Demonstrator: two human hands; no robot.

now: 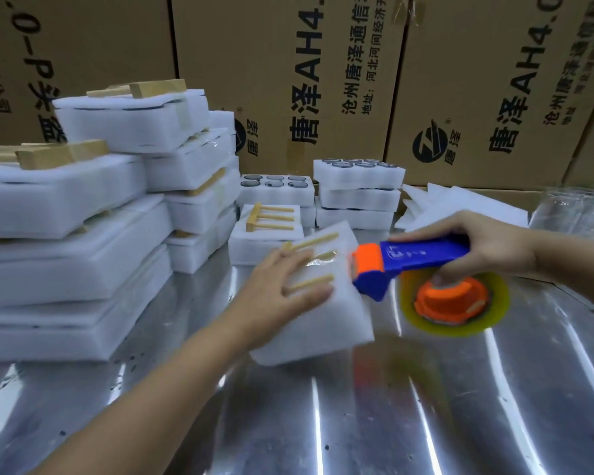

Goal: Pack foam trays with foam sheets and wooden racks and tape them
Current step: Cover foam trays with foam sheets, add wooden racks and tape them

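A white foam tray pack [326, 320] lies tilted on the steel table, with a wooden rack [314, 260] on top whose prongs show between my fingers. My left hand [282, 291] presses flat on the pack, fingers spread and straight. My right hand [487, 246] grips the blue handle of a blue and orange tape dispenser [408, 265]. Its orange head touches the pack's right top edge. The yellowish tape roll [455, 305] hangs under the handle.
Tall stacks of packed foam trays [83, 234] with wooden racks fill the left. Behind the pack stand another tray with a rack [270, 219], trays holding glass jars [357, 174], loose foam sheets [460, 204] and clear jars [570, 207]. Cardboard boxes [288, 80] wall the back.
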